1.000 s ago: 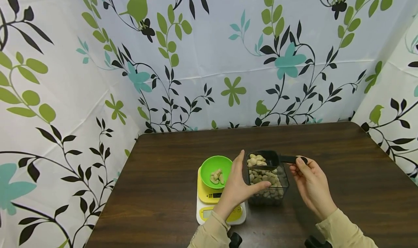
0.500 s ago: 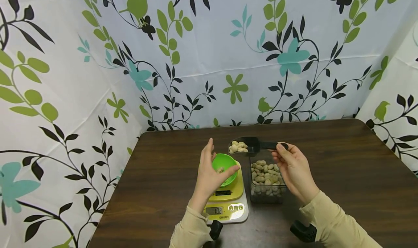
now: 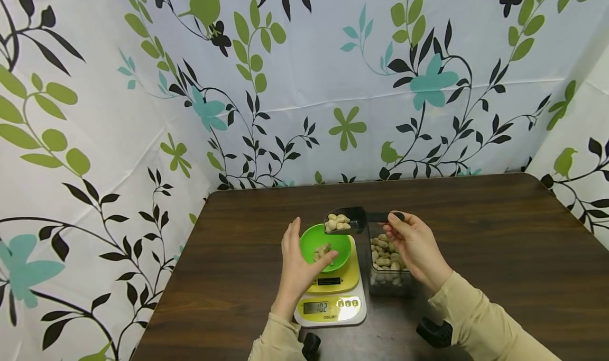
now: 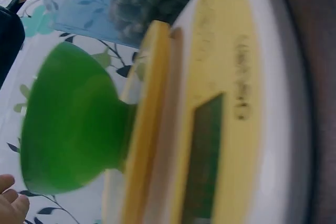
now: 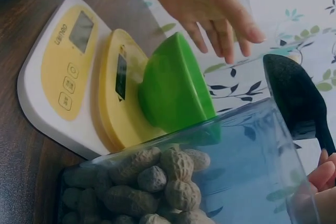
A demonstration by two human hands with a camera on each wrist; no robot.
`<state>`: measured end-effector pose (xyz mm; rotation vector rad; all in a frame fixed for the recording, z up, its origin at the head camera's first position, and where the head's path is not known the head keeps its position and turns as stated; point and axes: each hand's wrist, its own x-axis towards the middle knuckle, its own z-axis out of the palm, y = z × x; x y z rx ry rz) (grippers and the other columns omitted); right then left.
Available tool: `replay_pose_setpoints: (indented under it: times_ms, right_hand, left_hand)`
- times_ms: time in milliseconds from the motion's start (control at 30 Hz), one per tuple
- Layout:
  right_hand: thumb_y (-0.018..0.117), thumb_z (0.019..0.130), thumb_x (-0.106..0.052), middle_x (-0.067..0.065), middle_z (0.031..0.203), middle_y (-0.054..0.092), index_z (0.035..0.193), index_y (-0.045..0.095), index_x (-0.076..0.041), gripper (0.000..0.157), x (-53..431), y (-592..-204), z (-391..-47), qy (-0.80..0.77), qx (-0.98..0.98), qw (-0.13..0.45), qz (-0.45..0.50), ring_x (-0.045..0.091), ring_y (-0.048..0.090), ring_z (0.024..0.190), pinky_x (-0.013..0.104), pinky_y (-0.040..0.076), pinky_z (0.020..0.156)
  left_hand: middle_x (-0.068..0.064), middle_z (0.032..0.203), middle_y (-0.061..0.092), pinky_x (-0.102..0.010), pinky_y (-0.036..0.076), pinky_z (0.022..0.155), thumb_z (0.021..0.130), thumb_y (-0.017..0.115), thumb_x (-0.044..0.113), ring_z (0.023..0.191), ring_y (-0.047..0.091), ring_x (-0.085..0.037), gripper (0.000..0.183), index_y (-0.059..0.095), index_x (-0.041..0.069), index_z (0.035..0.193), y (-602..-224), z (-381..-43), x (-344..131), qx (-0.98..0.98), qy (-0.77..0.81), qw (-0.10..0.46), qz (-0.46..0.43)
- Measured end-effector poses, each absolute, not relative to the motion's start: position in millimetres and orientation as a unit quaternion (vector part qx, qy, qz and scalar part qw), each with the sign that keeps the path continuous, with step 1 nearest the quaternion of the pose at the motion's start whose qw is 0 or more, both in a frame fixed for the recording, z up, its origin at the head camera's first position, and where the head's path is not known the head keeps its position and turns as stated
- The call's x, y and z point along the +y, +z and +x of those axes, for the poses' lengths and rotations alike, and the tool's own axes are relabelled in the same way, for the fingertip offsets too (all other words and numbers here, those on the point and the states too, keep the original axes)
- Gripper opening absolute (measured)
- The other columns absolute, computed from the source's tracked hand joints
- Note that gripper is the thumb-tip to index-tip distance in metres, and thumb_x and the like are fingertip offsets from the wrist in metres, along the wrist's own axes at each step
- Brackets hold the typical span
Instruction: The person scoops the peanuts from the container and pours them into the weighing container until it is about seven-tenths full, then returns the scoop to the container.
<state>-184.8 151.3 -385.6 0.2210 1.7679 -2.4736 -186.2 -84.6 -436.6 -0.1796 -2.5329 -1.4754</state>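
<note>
My right hand point(image 3: 417, 247) grips the handle of a black scoop point(image 3: 359, 220), which carries several peanuts point(image 3: 335, 223). The scoop hangs over the right rim of a green bowl point(image 3: 308, 239) with a few peanuts point(image 3: 321, 251) inside. That bowl stands on a yellow and white kitchen scale point(image 3: 349, 318), whose display point(image 3: 316, 307) reads 10.2. Beside the bowl's left side, my left hand point(image 3: 296, 276) is held up, fingers extended and thumb apart, holding nothing. In the right wrist view the scoop's dark underside hides its load.
A clear plastic container point(image 3: 390, 287) partly full of peanuts point(image 5: 178, 182) stands just right of the scale, below my right forearm. The brown table point(image 3: 490, 234) extends to both sides. Behind it hangs a patterned curtain point(image 3: 309, 86).
The loaded scoop has moved left from above the container to the bowl. My left hand has left the container's side and moved left to the bowl, uncovering the scale's display.
</note>
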Motion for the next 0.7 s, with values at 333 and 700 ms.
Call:
replay_pose_setpoints:
  times_ms: [333, 700]
  right_hand:
    - [0.05, 0.097, -0.023, -0.008, 0.088, 0.054, 0.112, 0.039, -0.007, 0.024, 148, -392, -192, -0.789, 0.607, 0.065, 0.072, 0.002, 0.053, 0.08, 0.017, 0.046, 0.078]
    - [0.048, 0.098, -0.02, -0.006, 0.089, 0.054, 0.117, 0.039, -0.003, 0.027, 147, -393, -193, -0.76, 0.642, 0.076, 0.066, 0.004, 0.053, 0.081, 0.016, 0.046, 0.076]
  left_hand:
    - [-0.013, 0.151, 0.02, -0.06, 0.034, 0.102, 0.067, 0.08, 0.048, 0.136, 0.029, -0.037, 0.108, 0.016, 0.021, 0.15, -459, -190, -88, -0.861, -0.5, 0.082, -0.045]
    - [-0.016, 0.152, 0.017, -0.059, 0.036, 0.102, 0.064, 0.081, 0.052, 0.136, 0.031, -0.039, 0.119, 0.006, 0.021, 0.152, -468, -188, -86, -0.866, -0.498, 0.028, -0.037]
